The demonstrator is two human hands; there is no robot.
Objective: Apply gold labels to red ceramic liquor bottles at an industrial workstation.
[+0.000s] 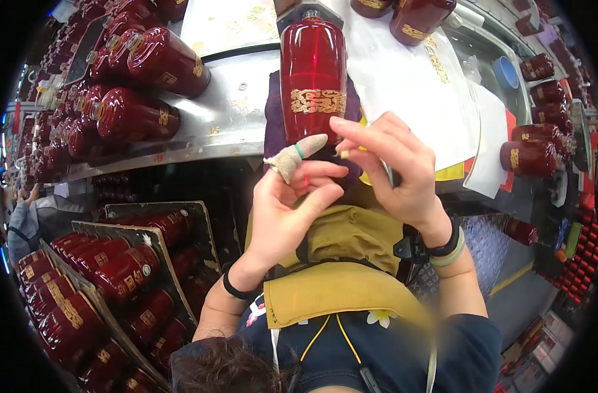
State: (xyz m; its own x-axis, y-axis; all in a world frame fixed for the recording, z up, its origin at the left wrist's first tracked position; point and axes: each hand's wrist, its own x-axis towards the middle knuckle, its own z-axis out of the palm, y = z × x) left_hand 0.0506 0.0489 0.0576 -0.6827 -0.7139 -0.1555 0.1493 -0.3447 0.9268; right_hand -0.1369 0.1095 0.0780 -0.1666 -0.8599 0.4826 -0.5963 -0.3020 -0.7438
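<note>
A dark red glass bottle (313,62) with a gold ornamental band (318,101) lies in front of me, neck away, on a purple cloth (274,111). My left hand (289,203) is at its near end, palm turned up. A grey cloth finger cover (305,149) with a green band sits on its index finger, touching or nearly touching the bottle's base. The other left fingers are loosely bent, and the thumb stands apart. My right hand (397,160) has its index finger stretched to the bottle's lower right edge, the other fingers half curled. Nothing clearly shows in either hand.
Several red bottles (138,114) stand on the metal bench at left. Tilted boards (168,262) hold more bottles at lower left. White paper (403,98) with a gold decal strip (436,60) lies right of the bottle. Farther right are a blue bowl (506,72) and more bottles (528,158).
</note>
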